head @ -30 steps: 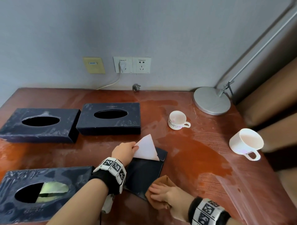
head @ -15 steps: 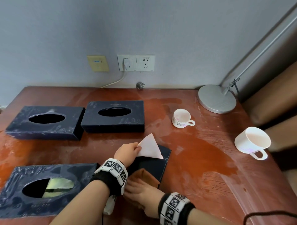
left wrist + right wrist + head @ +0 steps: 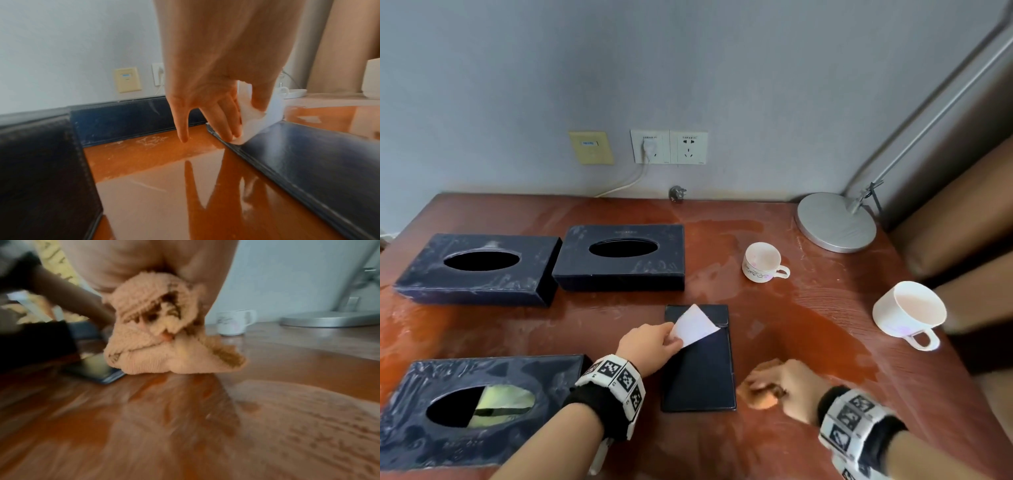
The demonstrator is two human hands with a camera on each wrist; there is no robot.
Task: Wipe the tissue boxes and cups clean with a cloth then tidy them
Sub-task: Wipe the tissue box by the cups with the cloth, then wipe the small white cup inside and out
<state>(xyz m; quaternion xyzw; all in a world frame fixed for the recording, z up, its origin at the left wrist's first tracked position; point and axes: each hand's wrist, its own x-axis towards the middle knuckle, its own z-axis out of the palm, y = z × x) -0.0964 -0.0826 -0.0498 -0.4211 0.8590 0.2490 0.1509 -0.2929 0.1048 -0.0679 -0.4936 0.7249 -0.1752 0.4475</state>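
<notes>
Left hand (image 3: 650,346) pinches white folded tissue (image 3: 693,325) against flat dark blue leather case (image 3: 698,370), frame centre. Right hand (image 3: 787,387) curled around bunched tan terry cloth (image 3: 164,340), on red-brown wooden table (image 3: 791,308) right of case. Three dark blue tissue boxes left (image 3: 479,269), (image 3: 621,257), (image 3: 476,407); two white ceramic cups right (image 3: 762,262), (image 3: 909,313).

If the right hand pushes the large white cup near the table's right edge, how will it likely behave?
The large white cup lies tipped on its side near the table edge, so it would probably roll or pivot round its handle. It looks ceramic, so probably fragile if it falls. The wet-looking tabletop may let it slide.
</notes>
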